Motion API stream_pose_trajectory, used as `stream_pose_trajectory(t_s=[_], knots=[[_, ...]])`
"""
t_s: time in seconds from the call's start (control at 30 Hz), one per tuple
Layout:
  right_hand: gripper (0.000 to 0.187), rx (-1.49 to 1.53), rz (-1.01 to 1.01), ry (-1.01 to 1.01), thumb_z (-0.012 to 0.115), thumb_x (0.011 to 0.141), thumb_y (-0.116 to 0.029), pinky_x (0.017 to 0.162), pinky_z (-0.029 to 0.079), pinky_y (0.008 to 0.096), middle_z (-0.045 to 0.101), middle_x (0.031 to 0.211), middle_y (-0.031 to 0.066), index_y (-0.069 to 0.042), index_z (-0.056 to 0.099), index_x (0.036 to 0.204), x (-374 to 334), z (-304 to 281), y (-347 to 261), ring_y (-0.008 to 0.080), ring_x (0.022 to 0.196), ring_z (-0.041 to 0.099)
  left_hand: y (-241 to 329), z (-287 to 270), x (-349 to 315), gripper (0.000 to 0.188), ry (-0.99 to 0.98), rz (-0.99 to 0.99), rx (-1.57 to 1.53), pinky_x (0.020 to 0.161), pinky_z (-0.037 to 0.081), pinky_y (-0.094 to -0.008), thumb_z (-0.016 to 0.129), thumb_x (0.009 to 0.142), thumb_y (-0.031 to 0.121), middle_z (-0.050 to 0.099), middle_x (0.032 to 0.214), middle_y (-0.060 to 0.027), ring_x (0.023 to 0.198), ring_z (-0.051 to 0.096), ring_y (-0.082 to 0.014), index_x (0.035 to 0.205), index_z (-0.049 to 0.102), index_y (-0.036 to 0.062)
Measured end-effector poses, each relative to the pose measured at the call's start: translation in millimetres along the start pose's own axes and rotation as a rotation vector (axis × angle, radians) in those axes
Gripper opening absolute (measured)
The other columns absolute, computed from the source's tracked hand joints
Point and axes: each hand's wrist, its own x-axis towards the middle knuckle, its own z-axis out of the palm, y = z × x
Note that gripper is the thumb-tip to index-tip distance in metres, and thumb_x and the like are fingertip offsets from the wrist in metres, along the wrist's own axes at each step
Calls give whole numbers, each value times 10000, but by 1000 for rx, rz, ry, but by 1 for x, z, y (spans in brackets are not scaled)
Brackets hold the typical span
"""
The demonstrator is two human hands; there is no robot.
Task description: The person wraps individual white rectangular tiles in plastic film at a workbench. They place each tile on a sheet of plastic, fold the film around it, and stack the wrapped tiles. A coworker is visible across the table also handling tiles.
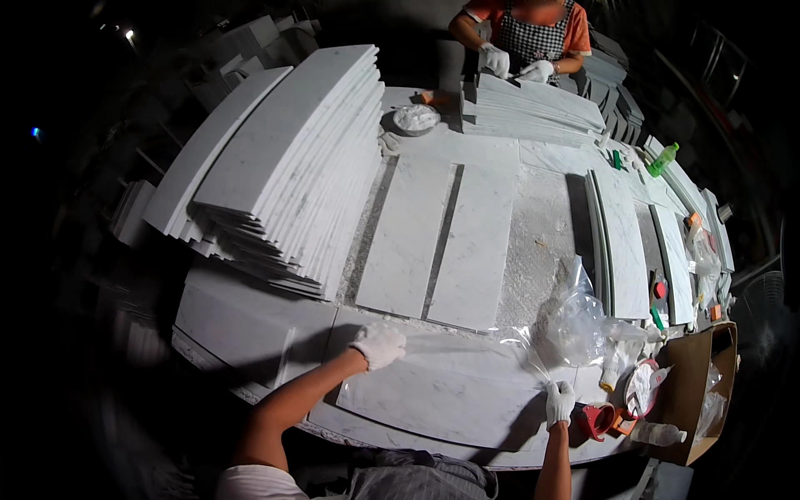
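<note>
My left hand [379, 346], in a white knit glove, is closed over the far left part of a pale grey-veined marble slab [442, 408]. What its fingers hold, if anything, is too hard to see. Near the slab's right end, my right hand [560, 402], gloved too, grips clear plastic film [533, 360]. A faint sheen of film runs from it across the slab toward the left hand. Beyond the hands lie two long marble slabs [475, 250], side by side with a narrow gap. A crumpled clear plastic bag [577, 325] rests just past my right hand.
A tall stack of slabs [292, 142] leans at left. At right are a red tape dispenser [595, 421], a plastic bottle [658, 433], a cardboard box [690, 392] and upright slabs [621, 250]. A co-worker [537, 42] stands behind another stack [533, 108], beside a powder bowl [416, 119].
</note>
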Motion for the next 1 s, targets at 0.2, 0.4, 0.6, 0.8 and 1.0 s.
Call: stream_pose_trajectory(t_s=[0.2, 0.4, 0.6, 0.8, 1.0], knots=[[292, 14, 11, -29, 670, 847, -249, 615, 440, 361, 588, 652, 102, 13, 609, 733, -1, -2, -1, 178, 620, 526, -25, -43, 43, 326, 607, -305, -135, 855, 459, -483, 664, 829, 369, 620, 1092, -111, 1023, 586, -319, 1037, 639, 119], [298, 64, 86, -65, 663, 843, -259, 656, 453, 362, 605, 686, 124, 15, 624, 731, -2, -2, 2, 191, 659, 549, -16, -42, 83, 436, 697, -229, 52, 931, 405, -492, 702, 796, 359, 536, 1238, -73, 1177, 486, -287, 1167, 594, 157], [237, 142, 56, -71, 635, 849, -198, 640, 445, 318, 625, 686, 71, 20, 639, 757, 7, 1, 16, 130, 672, 534, 17, -23, 15, 391, 793, -153, -301, 898, 456, -453, 733, 784, 273, 589, 1169, -100, 1100, 557, -299, 1113, 619, 94], [242, 146, -21, -94, 648, 879, -160, 545, 369, 262, 536, 619, -15, -22, 590, 689, 11, -2, 16, 66, 597, 438, -24, 46, -141, 361, 1136, -735, -226, 939, 431, -439, 758, 786, 226, 588, 1169, -102, 1100, 545, -327, 1094, 627, 90], [218, 201, 12, -153, 629, 907, -178, 577, 391, 254, 576, 680, -15, -28, 615, 749, 18, -1, 14, 68, 639, 469, -91, 92, -209, 562, 675, -890, 58, 1005, 389, -492, 691, 811, 408, 510, 1314, -100, 1269, 427, -352, 1268, 524, 127]])
